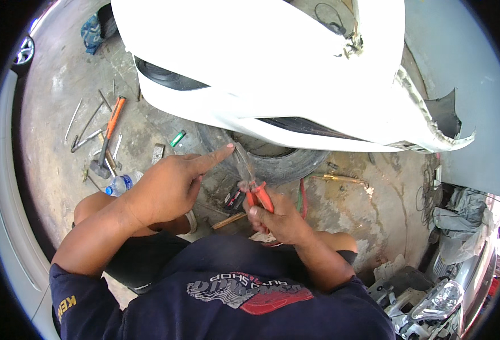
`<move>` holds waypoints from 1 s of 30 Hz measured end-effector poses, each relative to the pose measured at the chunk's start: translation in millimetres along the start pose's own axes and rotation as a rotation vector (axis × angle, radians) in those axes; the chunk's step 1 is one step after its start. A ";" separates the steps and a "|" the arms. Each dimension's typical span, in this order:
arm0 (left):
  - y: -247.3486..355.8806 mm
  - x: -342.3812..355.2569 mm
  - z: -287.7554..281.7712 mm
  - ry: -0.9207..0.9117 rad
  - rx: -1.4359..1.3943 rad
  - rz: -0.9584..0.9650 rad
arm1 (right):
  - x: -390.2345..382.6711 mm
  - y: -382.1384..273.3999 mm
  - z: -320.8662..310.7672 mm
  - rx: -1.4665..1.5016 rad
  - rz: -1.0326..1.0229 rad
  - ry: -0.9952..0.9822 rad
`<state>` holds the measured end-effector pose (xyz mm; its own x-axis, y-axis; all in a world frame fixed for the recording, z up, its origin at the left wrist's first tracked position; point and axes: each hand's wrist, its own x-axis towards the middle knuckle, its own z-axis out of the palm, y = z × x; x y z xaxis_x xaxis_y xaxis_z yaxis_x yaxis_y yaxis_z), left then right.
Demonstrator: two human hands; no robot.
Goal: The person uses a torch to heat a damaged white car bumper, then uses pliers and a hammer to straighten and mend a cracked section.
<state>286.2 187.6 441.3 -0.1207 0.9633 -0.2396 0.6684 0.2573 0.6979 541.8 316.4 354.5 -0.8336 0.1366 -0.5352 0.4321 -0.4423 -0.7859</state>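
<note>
The person wears a navy short-sleeved shirt [204,323] with red-and-grey chest print [250,293], yellow left-sleeve lettering [67,305], and black shorts [139,258].

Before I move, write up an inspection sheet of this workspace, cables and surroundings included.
Surface: stained concrete floor.
Job's things: white bumper, overlapping a tyre in view, contact unclear; red-handled pliers.
Clutter: orange-handled hammer, metal rods, plastic bottle and small green cylinder, left of the tyre.
Hands: left hand points its index finger near the pliers' tip, nothing seen in it; right hand grips the pliers.
Cables: dark cable at the top; thin wires at right.
Surroundings: pale car at left; loose headlight at lower right.
</note>
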 end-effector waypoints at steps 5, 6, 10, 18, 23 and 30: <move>8.6 3.4 -4.5 0.007 0.045 0.091 | -16.0 -14.5 0.3 0.567 -0.101 -0.275; 11.4 3.1 -5.7 0.017 0.045 0.106 | -19.3 -16.3 2.4 0.633 -0.118 -0.305; 9.1 7.9 -6.7 0.088 -0.097 0.173 | -23.6 -23.6 -1.4 0.664 -0.099 -0.338; 55.0 92.6 -66.1 0.322 -0.160 0.360 | -2.3 -15.1 -47.4 0.259 -0.056 -0.459; 70.0 143.3 -58.4 0.576 0.016 0.514 | 17.9 5.1 -37.7 0.086 0.051 -0.268; 70.7 160.0 -38.9 0.789 0.213 0.429 | 19.4 29.1 -42.6 0.053 0.117 -0.202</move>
<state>285.6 362.9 478.5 -0.2443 0.7654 0.5954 0.8830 -0.0782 0.4628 552.9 343.9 308.1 -0.8334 -0.0961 -0.5442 0.5153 -0.4910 -0.7024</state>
